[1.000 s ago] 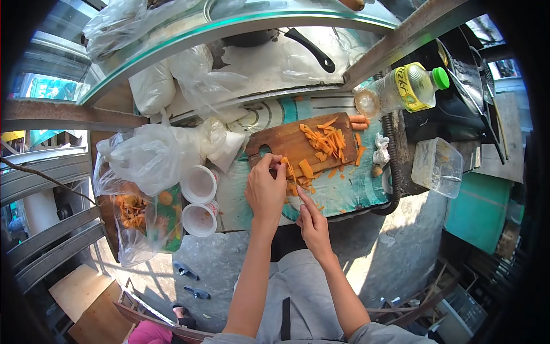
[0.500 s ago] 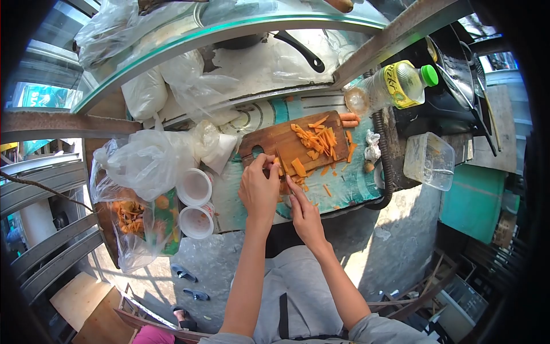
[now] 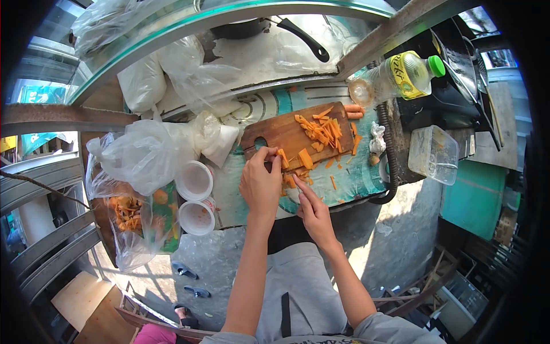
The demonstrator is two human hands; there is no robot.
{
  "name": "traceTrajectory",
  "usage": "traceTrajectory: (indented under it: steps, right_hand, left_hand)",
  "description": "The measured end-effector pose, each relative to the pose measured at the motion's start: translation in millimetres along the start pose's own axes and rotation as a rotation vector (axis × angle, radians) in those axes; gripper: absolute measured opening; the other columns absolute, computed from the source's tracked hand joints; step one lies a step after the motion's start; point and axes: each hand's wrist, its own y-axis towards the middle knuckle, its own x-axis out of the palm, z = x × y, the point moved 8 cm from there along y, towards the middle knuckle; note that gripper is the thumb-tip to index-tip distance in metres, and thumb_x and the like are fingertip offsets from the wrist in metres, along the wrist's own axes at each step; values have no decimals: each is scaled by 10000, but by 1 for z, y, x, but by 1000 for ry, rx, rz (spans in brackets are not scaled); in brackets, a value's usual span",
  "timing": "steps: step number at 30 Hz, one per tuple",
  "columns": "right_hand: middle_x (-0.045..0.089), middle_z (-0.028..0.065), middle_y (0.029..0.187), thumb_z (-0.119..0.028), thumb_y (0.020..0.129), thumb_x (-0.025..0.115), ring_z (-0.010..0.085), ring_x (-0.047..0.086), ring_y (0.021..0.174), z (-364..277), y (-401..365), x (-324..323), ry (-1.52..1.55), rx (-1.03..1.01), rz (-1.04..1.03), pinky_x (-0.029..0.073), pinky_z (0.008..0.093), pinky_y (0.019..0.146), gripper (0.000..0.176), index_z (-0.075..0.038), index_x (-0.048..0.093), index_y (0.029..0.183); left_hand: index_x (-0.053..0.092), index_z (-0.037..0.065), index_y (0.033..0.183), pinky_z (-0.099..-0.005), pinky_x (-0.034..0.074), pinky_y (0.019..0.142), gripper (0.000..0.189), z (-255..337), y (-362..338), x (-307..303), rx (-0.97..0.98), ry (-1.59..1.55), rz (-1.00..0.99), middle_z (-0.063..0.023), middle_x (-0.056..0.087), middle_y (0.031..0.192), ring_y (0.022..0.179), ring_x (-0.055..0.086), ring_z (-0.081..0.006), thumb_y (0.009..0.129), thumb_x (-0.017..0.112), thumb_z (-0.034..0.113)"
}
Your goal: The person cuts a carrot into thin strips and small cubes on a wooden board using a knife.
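Note:
My left hand (image 3: 260, 186) pinches a piece of carrot (image 3: 283, 158) against the near-left part of the wooden cutting board (image 3: 275, 131). My right hand (image 3: 314, 217) is closed on a knife just right of it, index finger stretched toward the board's near edge; the blade is thin and hard to make out, and the fingers hide the handle. Cut carrot sticks (image 3: 326, 133) lie heaped on the far right of the board. A flat carrot slice (image 3: 305, 159) rests nearer my hands, with more bits scattered along the board's near edge and the cloth.
Whole carrots (image 3: 353, 111) lie behind the board. To the right are a bottle with a green cap (image 3: 415, 74) and a clear plastic tub (image 3: 433, 155). On the left stand two white cups (image 3: 196, 217) beside plastic bags (image 3: 134, 157). A glass-edged shelf frame (image 3: 240, 14) crosses above.
My right hand has shifted slightly down and right, drawing the knife away from the carrot piece. My left hand still pinches the piece. The whole view has moved a little.

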Motion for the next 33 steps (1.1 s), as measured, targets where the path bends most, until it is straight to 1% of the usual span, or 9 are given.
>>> traceTrajectory:
  steps: [1, 3, 7, 12, 17, 19, 22, 31, 33]
  right_hand:
    - [363, -56, 676, -123, 1023, 427, 36, 314, 580, -1, 1, 1, -1, 0, -4, 338, 190, 548, 418, -139, 465, 1439]
    - [669, 79, 1189, -138, 996, 456, 108, 468, 587, -1, 1, -2, -140, 49, 29, 468, 251, 641, 407, -189, 512, 1396]
    - [672, 112, 1154, -139, 989, 461, 216, 607, 623, -11, 2, -1, -286, 21, 41, 502, 327, 675, 403, -202, 522, 1383]
    - [640, 136, 1176, -168, 995, 439, 426, 620, 893, -16, 14, 0, -375, -37, 45, 497, 477, 755, 412, -240, 482, 1398]
    - [668, 171, 1071, -196, 1008, 436, 307, 630, 691, -17, 20, 0, -377, -11, 38, 497, 386, 659, 412, -245, 466, 1415]
    - [675, 156, 1078, -201, 1015, 435, 231, 605, 608, -7, 20, -2, -312, -19, 40, 490, 340, 616, 411, -226, 460, 1425]
    - [568, 29, 1292, -201, 1041, 414, 21, 376, 578, 3, 14, -2, 271, 130, 18, 370, 167, 514, 426, -121, 418, 1459]
    - [575, -3, 929, -201, 1042, 408, 37, 348, 600, 3, -4, -12, 205, 106, -6, 385, 180, 565, 409, -137, 454, 1443]
    - [539, -14, 879, -210, 1040, 416, 43, 353, 615, 6, -5, -7, 181, 104, -6, 400, 192, 591, 407, -143, 465, 1438]
  left_hand:
    - [699, 84, 984, -342, 463, 604, 170, 0, 0, 0, -4, 6, -2, -46, 709, 813, 654, 626, -181, 850, 673, 186]
    - [698, 86, 984, -345, 463, 604, 170, 0, -2, -1, -4, 11, 1, -46, 710, 814, 652, 625, -185, 850, 673, 186]
    - [665, 103, 971, -429, 497, 731, 136, 3, -2, 1, -85, -14, -80, -45, 701, 879, 904, 640, -277, 870, 646, 192]
    - [663, 102, 965, -427, 498, 729, 139, 6, 0, 0, -79, 8, -88, -44, 701, 875, 897, 638, -276, 867, 651, 199]
    - [662, 100, 960, -424, 496, 724, 144, 1, 2, 2, -56, 13, -92, -47, 700, 874, 888, 641, -276, 864, 659, 207]
    - [691, 102, 973, -355, 445, 581, 174, 1, 1, 0, 33, 9, 1, -34, 701, 803, 620, 591, -197, 849, 684, 223]
    - [689, 91, 972, -324, 428, 562, 173, -2, -1, 0, 55, -30, 32, -18, 696, 793, 585, 549, -149, 846, 692, 209]
    - [698, 82, 976, -288, 405, 527, 160, 1, -9, -14, 16, -15, 93, -8, 697, 778, 544, 507, -100, 854, 689, 185]
    - [685, 79, 920, -367, 494, 639, 123, 2, -9, -13, 3, -2, 54, -50, 706, 843, 737, 671, -245, 882, 651, 192]
